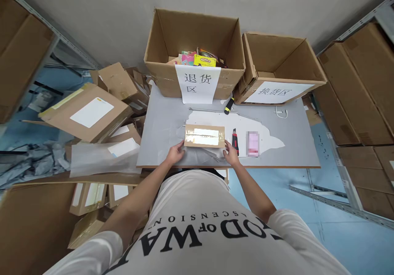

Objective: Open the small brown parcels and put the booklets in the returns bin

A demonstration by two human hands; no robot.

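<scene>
Well, parcel [205, 136]: a taped brown box with a white label, lying flat on the table [298, 152] between two bare hands.
Left hand [176, 153]: at the parcel's left end, fingers half curled, tips seemingly touching its near corner; whether it grips or only steadies, I cannot tell.
Right hand [230, 154]: at the parcel's right end, fingers bent against the side; how firmly, I cannot tell either.
Tape: runs along the parcel's top, with a ragged line across it; cut or just creased, I can't make out. The top looks closed.
Red knife [235, 141]: just right of the parcel, close to the right hand, not held.
Yellow knife [229, 106]: beyond the parcel and to its right, near the bins.
Pink thing [253, 144]: right of the parcel, past the red knife; too blurred to name.
Left bin [164, 80]: behind the parcel, a written sheet on its front, bright packs [205, 60] inside.
Right bin [273, 53]: behind the parcel and to its right, with its own sheet.
Cartons [76, 123]: heaped left of the parcel.
Work on the parcel: early, I'd judge. It lies in place, hands on it; no lifted flap or unpacked content shows, so most looks left.
</scene>
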